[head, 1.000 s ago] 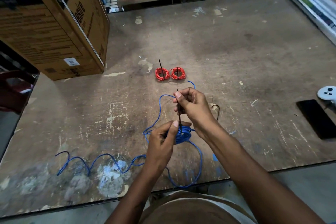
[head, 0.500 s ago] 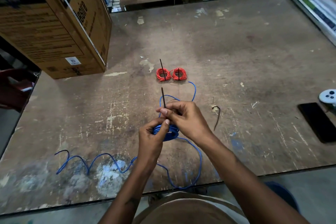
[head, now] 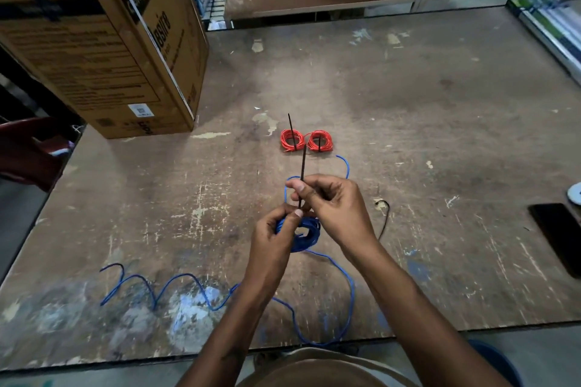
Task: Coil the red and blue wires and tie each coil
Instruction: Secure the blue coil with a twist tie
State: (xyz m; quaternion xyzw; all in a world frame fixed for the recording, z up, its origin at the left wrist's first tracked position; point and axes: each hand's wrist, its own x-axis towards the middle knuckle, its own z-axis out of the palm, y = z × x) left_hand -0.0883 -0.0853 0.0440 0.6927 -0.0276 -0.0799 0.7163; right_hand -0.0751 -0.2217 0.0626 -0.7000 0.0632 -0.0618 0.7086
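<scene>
Left hand: the left hand (head: pixel 276 236) sits just below the middle of the view, fingers curled round the blue coil (head: pixel 303 234), thumb tip pressed at the foot of the black tie (head: pixel 302 171).
Right hand: the right hand (head: pixel 338 212) is at 3 o'clock of the left one and touching it; thumb and forefinger pinch the black tie partway up its shaft.
Black tie: it stands nearly upright from the coil, its free end pointing to 12 o'clock, towards the red coils.
Blue coil: a small bundle of loops held between both hands, just above the bench (head: pixel 408 135).
Blue wire: the loose blue wire (head: pixel 176 287) runs from the coil to 6 o'clock, loops near the bench's near edge, then trails in waves out to 8 o'clock. A short end (head: pixel 345 165) curves up at 1 o'clock of the hands.
Red coils: the left red coil (head: pixel 284 140) and right red coil (head: pixel 325 141) lie side by side, touching, at 12 o'clock of the hands, each crossed by a black tie; the left one's tie tail sticks up.
Spare tie: a thin curved black strip (head: pixel 384 220) lies on the bench at 3 o'clock of the right hand.
Cardboard box: a large cardboard box (head: pixel 103 50) stands at 10 o'clock, at the bench's far left corner.
Phone: a dark phone (head: pixel 558 237) lies at the right edge, at 3 o'clock.
Long packs: long packs (head: pixel 553 31) lie along the far right edge, at 2 o'clock.
</scene>
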